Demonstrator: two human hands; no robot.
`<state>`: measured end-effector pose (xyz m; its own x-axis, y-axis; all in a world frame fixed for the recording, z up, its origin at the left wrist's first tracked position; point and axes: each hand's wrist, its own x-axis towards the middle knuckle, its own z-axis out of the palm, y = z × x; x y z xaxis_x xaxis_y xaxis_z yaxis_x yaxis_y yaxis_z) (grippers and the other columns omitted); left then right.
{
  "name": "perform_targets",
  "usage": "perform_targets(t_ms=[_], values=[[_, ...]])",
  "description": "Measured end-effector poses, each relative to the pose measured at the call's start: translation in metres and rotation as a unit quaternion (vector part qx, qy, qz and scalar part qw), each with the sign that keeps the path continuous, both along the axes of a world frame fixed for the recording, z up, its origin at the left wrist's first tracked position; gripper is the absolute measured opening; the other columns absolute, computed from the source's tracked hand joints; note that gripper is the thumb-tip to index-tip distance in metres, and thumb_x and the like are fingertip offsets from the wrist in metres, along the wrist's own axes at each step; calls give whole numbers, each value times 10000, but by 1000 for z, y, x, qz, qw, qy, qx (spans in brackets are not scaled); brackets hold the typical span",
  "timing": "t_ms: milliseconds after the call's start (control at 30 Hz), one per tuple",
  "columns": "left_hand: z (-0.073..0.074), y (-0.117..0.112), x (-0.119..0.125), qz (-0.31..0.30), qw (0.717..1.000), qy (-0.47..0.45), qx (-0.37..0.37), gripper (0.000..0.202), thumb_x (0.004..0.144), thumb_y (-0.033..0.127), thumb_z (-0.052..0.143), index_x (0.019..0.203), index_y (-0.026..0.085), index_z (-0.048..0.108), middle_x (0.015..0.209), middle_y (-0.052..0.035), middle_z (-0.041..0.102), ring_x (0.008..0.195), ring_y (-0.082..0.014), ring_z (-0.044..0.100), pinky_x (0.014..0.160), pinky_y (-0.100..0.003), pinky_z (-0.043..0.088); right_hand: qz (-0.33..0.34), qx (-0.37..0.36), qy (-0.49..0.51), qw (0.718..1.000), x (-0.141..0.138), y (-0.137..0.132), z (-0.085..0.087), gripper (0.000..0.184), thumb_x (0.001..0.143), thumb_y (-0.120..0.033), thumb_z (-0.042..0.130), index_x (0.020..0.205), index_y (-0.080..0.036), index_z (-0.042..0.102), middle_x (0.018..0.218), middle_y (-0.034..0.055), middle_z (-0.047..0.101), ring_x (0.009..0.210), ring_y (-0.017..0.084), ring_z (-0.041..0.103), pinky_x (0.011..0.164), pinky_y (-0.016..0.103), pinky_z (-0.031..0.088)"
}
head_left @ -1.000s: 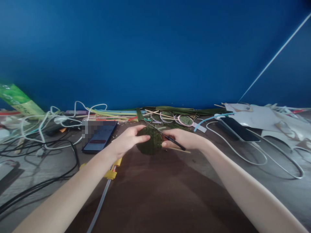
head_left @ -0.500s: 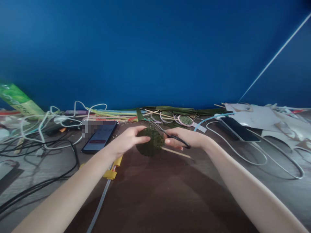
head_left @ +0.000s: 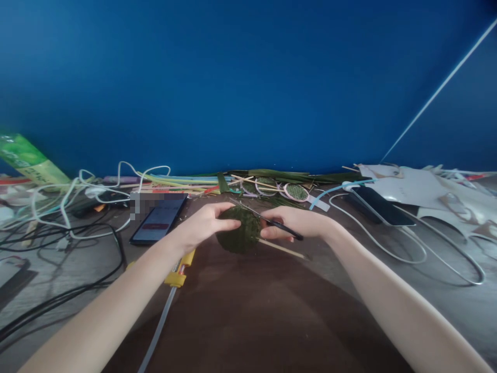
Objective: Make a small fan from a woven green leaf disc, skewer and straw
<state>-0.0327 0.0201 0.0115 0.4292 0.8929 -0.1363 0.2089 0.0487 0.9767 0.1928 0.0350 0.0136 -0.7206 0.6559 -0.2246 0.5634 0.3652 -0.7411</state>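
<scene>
– As both hands meet above the brown surface [head_left: 248, 311], what does each hold?
– Left hand [head_left: 202, 225]: fingers pinched on the left edge of a green woven disc [head_left: 240, 237], thumb laid over its top. Right hand [head_left: 301, 223]: fingers clenched around black-handled scissors [head_left: 274, 223], with the blades lying across the disc's upper right edge.
– Position of the disc?
– Between the two hands, face tilted toward the camera. Whether its lower edge rests on the surface cannot be told. A thin wooden stick [head_left: 282, 249] runs out from the disc's lower right.
– Surroundings?
– Left of the disc, a dark phone [head_left: 157, 220] lies flat with its screen lit, and white cables [head_left: 97, 194] lie further left. Behind the disc, green strips and small woven rounds [head_left: 297, 192] lie at the foot of the blue wall [head_left: 248, 77]. Well to the disc's right lies a second phone [head_left: 378, 206].
</scene>
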Motion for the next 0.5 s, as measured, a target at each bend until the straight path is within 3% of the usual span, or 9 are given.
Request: perform_targets(t_ms=[500], values=[[-1,2,1,33,999,20,21,447,639,246,709,1061,129,617,1055,-114,672,1071,-290,567,922,-415,416,-21,50,-14,998,-5,-4,5,324,769,-490,545,679,-185,479,479,-69,396,448,68,361,460,216,245]])
